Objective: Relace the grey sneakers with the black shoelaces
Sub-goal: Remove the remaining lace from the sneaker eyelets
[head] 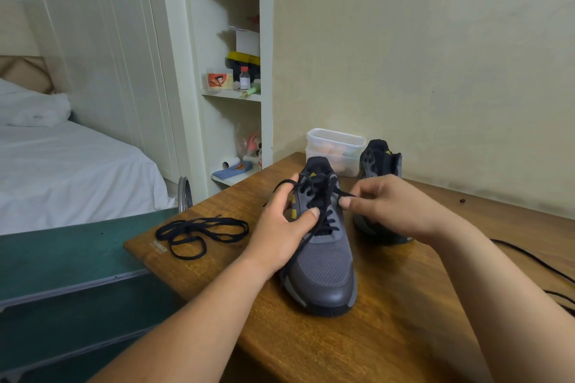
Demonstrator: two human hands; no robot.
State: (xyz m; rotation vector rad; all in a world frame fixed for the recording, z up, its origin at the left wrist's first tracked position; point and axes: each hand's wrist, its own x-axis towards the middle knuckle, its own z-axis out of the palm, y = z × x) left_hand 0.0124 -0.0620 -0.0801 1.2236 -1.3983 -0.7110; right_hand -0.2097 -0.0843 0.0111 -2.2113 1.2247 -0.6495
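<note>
A person works at a wooden table (311, 351) set against a wall, the near grey sneaker (323, 270) standing toe towards the camera, apparently so that its eyelets face the hands. The second sneaker (381, 162) waits behind and to the right, partly hidden by the right wrist, beside a lidded plastic container (336, 149).

The left hand (280, 227) curls round the shoe's left side, thumb pressed on the crossed lacing, seemingly to steady the shoe and keep the finished rows tight. The right hand (382, 205) pinches the black shoelace (325, 222) between thumb and forefinger just right of the upper eyelets, drawing it taut. The lacing already reaches most of the way up the tongue, so the first shoe looks nearly done.

A spare lace (199, 233) lies coiled on the table's left, probably kept for the other shoe.

A small yellow three-stripe logo (313, 175) marks the tongue. Pale lettering (160, 244) on the table's corner is too blurred to read.
</note>
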